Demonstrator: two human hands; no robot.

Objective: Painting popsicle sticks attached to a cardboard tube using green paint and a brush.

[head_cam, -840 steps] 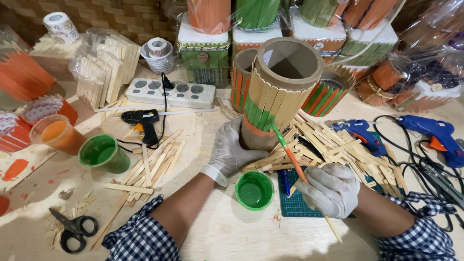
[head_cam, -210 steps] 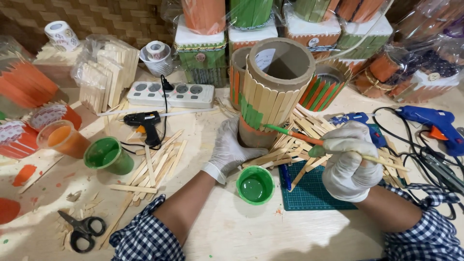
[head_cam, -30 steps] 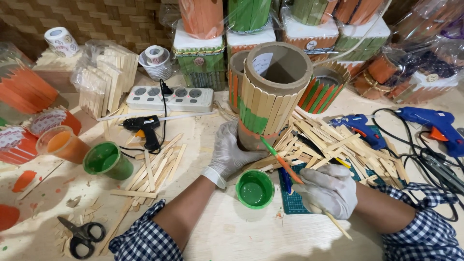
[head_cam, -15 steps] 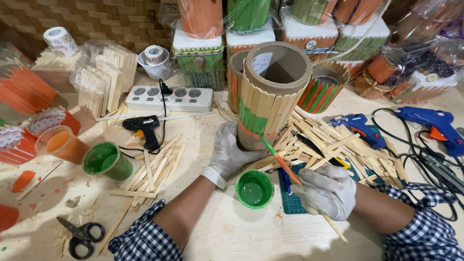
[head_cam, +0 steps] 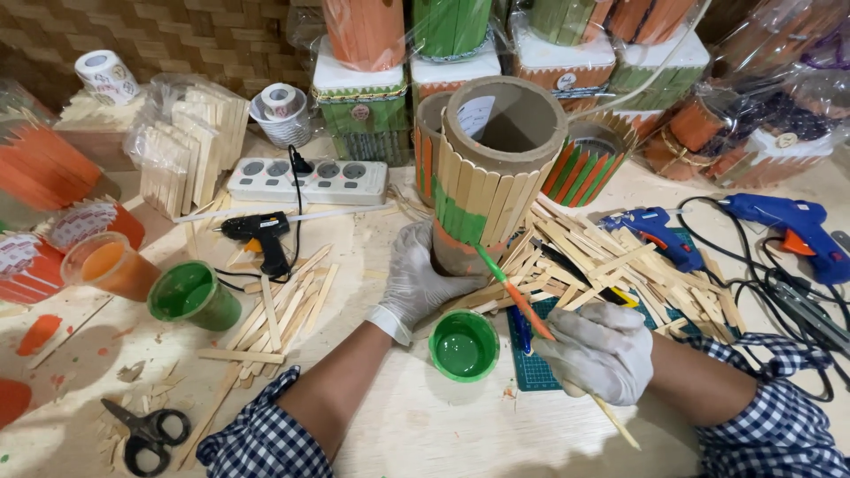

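The gloved right hand [head_cam: 600,352] has its fingers curled tight around a thin paintbrush [head_cam: 524,305], whose green tip touches the lower side of the stick-clad cardboard cylinder [head_cam: 485,173]. The gloved left hand [head_cam: 418,281] is spread and wrapped against that cylinder's base, bracing it upright. Between the two hands, just below the brush, sits a small cup of green paint [head_cam: 464,345]. Beyond the right fingers lies a heap of wooden sticks [head_cam: 611,265]; left of the left hand rests a black glue gun [head_cam: 257,232].
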